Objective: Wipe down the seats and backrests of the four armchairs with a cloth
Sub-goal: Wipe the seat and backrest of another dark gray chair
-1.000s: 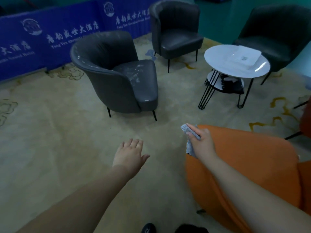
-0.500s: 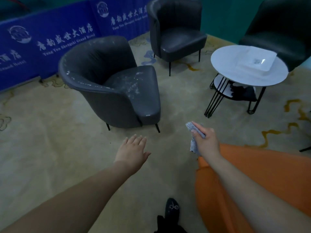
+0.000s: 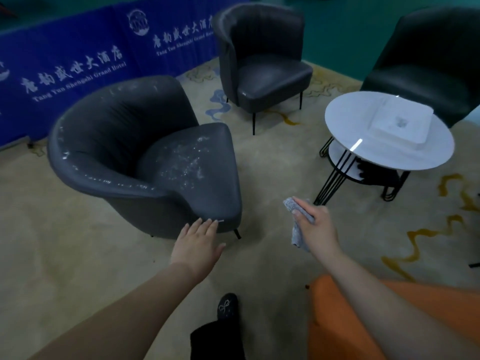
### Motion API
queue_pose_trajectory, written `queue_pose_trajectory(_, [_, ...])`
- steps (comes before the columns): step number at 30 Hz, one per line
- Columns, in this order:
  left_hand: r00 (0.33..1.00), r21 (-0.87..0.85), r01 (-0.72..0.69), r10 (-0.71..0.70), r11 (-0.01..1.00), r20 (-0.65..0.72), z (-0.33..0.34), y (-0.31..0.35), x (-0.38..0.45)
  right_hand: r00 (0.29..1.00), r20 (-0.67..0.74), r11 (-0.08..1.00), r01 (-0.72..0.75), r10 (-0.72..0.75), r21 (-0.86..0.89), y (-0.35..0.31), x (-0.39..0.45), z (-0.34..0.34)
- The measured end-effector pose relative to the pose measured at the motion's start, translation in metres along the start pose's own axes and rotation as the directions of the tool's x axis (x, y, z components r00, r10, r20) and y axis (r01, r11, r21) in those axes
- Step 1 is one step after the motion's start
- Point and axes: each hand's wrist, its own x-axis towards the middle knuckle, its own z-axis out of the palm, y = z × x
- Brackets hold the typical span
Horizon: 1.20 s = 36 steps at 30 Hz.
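Observation:
A grey armchair [image 3: 135,157] stands at the left, its seat and rim speckled with white marks. Just in front of its seat edge my left hand [image 3: 198,242] reaches out flat with straight fingers, holding nothing. To the right, in the air over the carpet, my right hand [image 3: 315,227] grips a small grey cloth [image 3: 298,224], which droops below the fingers. A second grey armchair [image 3: 262,61] stands at the back, a third dark armchair [image 3: 428,71] at the far right. The orange armchair [image 3: 350,320] fills the lower right corner under my right forearm.
A round white side table [image 3: 363,152] on black wire legs stands right of centre, with a white tray [image 3: 400,123] on top. A blue printed banner [image 3: 78,58] runs along the back left. My black shoe [image 3: 227,306] steps on the beige patterned carpet [image 3: 65,255].
I have stepped away from the orange armchair toward the speckled grey one, which now looks larger and nearer. Both hands moved forward; my right hand with the cloth has left the orange backrest.

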Motion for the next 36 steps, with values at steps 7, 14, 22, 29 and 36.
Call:
queue_pose_trajectory(7, [0.998,-0.025,-0.049,0.048,0.998,-0.030,-0.032,-0.032,0.120,1.000,-0.018,1.000,-0.012,0.012,-0.006,-0.027,0.105,0.023])
queue_pose_trajectory(14, [0.999,-0.008,-0.032,0.032,0.999,0.001,-0.057,-0.040,0.215,0.999,-0.025,0.999,-0.041,0.041,0.001,-0.034,0.195,0.023])
queue_pose_trajectory(22, [0.994,-0.015,0.103,-0.103,0.995,-0.043,-0.077,-0.013,0.333,0.984,0.174,1.000,0.031,-0.030,-0.001,-0.049,0.343,0.009])
queue_pose_trajectory(29, [0.957,-0.113,0.288,-0.289,0.951,0.006,-0.086,-0.008,0.387,0.941,0.332,0.995,0.090,-0.073,-0.037,-0.067,0.456,0.039])
queue_pose_trajectory(36, [0.899,-0.158,0.438,-0.431,0.885,0.076,-0.078,-0.051,0.420,0.870,0.469,0.981,0.192,-0.149,-0.043,-0.102,0.532,0.127])
